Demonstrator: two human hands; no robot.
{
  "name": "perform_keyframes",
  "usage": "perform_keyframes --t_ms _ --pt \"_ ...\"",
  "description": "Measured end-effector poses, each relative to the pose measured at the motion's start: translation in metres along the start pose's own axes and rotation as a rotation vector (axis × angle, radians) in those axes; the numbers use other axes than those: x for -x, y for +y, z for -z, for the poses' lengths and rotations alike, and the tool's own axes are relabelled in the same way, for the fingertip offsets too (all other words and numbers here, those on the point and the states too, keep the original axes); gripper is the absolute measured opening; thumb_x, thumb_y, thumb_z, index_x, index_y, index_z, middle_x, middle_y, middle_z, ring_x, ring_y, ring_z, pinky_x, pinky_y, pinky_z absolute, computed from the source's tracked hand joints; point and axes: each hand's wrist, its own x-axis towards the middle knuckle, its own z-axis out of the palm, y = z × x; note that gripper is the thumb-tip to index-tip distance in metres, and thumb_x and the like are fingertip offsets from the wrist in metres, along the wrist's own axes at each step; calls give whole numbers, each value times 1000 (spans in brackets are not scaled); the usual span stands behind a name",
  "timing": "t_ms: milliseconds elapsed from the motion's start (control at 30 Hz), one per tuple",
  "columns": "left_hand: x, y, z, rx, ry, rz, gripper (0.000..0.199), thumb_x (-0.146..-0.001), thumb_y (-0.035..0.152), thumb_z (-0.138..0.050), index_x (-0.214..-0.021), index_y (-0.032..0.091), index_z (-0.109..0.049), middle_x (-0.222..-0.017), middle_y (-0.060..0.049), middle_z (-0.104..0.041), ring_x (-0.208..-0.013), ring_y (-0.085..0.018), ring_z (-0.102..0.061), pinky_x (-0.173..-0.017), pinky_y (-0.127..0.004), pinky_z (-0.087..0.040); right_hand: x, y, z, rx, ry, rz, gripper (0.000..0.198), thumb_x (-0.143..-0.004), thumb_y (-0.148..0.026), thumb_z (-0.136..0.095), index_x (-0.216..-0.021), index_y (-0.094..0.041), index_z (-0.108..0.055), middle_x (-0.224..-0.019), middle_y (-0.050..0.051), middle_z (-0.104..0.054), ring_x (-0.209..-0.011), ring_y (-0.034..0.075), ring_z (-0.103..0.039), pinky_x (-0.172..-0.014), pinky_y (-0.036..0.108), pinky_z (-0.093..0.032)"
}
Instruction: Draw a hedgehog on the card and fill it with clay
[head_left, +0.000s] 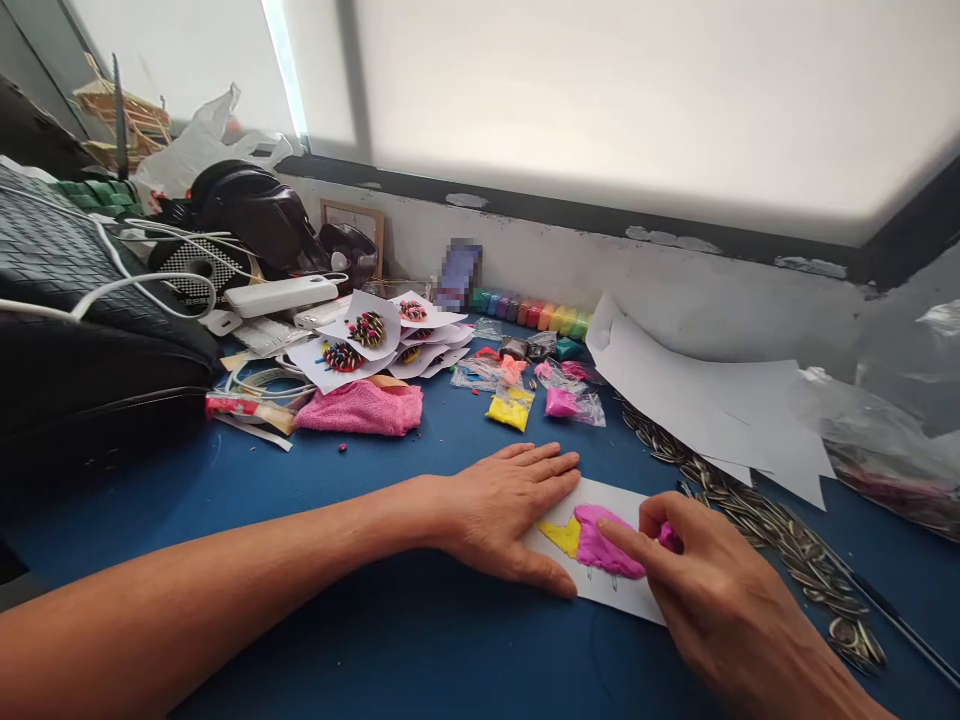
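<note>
A white paper card (634, 598) lies on the blue table, with yellow clay (564, 538) spread in a pointed patch and pink clay (600, 545) in a larger flat patch beside it. Small pencil lines show below the pink. My left hand (510, 510) rests flat on the card's left end, fingers stretched out. Over the right part of the card is my right hand (705, 570); its index fingertip touches the pink patch. A lump of magenta clay (670, 538) is tucked in its curled fingers.
Sunflower seeds (780, 540) and white paper sheets (697, 400) lie to the right. Bags of yellow clay (511, 408) and pink clay (562, 402) sit ahead. Left are a pink cloth (364, 408), decorated cards (367, 330) and a black bag (97, 370).
</note>
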Motion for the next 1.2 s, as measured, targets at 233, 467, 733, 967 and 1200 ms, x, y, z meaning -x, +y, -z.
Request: perform_keyframes --t_ms 233,467,733,967,1200 --pt "1 0 -1 4 -11 -16 88 -83 68 -49 -151 19 -24 -159 -10 -10 -148 -29 -1 -119 -47 -5 -9 2 -1 -27 -45 -10 33 -88 -10 -41 -110 -20 -63 -87 7 -52 -67 14 -53 -56 25 -48" --pt "-1 -5 2 36 -10 -44 90 -80 66 -56 -149 15 -28 -159 -11 -15 -148 -29 -6 -119 -46 -7 -21 -8 -2 -188 -127 -197 25 -97 -28 -42 -99 -23 -66 -86 4 -53 -69 12 -57 -58 23 -50" --pt "-2 -12 1 55 -9 -61 86 -80 62 -59 -147 16 -32 -158 -11 -17 -148 -29 -8 -118 -47 -11 -24 -8 -9 -226 -182 -246 29 -95 -24 -39 -99 -25 -68 -87 5 -55 -72 15 -58 -61 27 -50" --pt "-2 -12 2 60 -14 -67 86 -80 63 -58 -147 15 -32 -158 -11 -18 -147 -30 -9 -118 -47 -11 -31 -9 -8 -331 -240 -321 29 -94 -22 -39 -93 -26 -67 -90 4 -57 -75 13 -61 -62 24 -51" --pt "-2 -11 2 60 -21 -54 85 -81 63 -57 -147 15 -31 -159 -10 -16 -148 -28 -6 -119 -45 -9 -34 -9 -6 -374 -222 -311 31 -92 -19 -40 -87 -26 -69 -87 4 -58 -72 13 -61 -59 23 -51"
